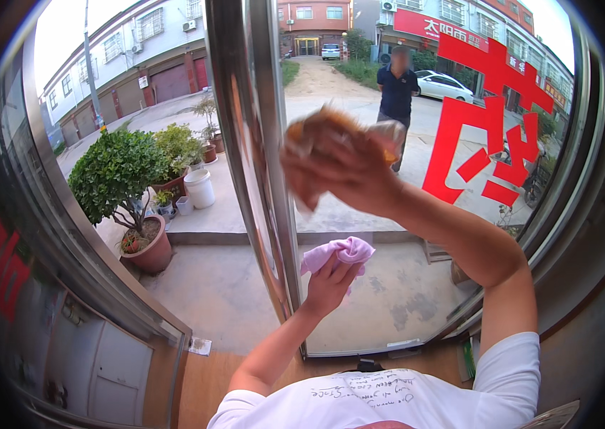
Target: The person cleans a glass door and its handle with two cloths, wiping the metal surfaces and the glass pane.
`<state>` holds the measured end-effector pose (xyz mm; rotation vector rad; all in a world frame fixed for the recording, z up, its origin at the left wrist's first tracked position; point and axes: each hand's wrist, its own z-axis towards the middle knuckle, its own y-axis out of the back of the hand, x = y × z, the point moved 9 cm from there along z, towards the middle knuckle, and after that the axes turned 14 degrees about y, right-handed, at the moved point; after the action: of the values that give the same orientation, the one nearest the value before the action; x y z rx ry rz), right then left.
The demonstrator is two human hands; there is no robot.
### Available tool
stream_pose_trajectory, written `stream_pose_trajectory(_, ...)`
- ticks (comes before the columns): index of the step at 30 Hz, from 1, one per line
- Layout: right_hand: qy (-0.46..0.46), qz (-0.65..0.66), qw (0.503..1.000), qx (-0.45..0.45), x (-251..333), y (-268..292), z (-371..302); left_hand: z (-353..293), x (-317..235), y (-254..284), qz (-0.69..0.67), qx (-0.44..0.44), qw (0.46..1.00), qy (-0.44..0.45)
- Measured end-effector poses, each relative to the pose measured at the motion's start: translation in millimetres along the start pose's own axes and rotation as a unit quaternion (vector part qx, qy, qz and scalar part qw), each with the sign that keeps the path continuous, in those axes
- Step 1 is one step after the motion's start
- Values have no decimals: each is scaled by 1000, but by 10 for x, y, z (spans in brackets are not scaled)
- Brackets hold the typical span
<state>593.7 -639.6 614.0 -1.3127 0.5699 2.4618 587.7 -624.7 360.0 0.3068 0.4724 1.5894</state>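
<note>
My right hand (363, 168) is raised at the glass door pane (359, 207), smeared by motion. Bunched under its fingers is a brown and orange cloth (309, 146), also blurred. Lower down, my left hand (329, 286) grips a crumpled lilac cloth (345, 252) in front of the pane; whether that cloth touches the glass, I cannot tell. Just left of both hands runs the shiny metal door frame (249, 150). Large red cut-out characters (459, 136) stick to the glass on the right, past my right forearm.
Outside stand a potted shrub (146, 243), a white bucket (200, 188) and other plants. A person (397, 89) in a dark shirt faces the door, with a white car (445, 85) behind. At left is another glass panel with a metal edge (124, 293). A low threshold (359, 352) borders the wooden floor.
</note>
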Motion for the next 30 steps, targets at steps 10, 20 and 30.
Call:
stream_pose_trajectory(10,42,-2,998,54,-1780,650,277,-25,-19,58,-8,39,999,-27)
stream_pose_trajectory(20,-119,116,980,-112,-560,337,-352,428,-144,416,-61,-20,998,8)
stream_pose_trajectory(30,-34,-38,994,92,-1048,742,-922,462,-39,430,10,-29,999,-10)
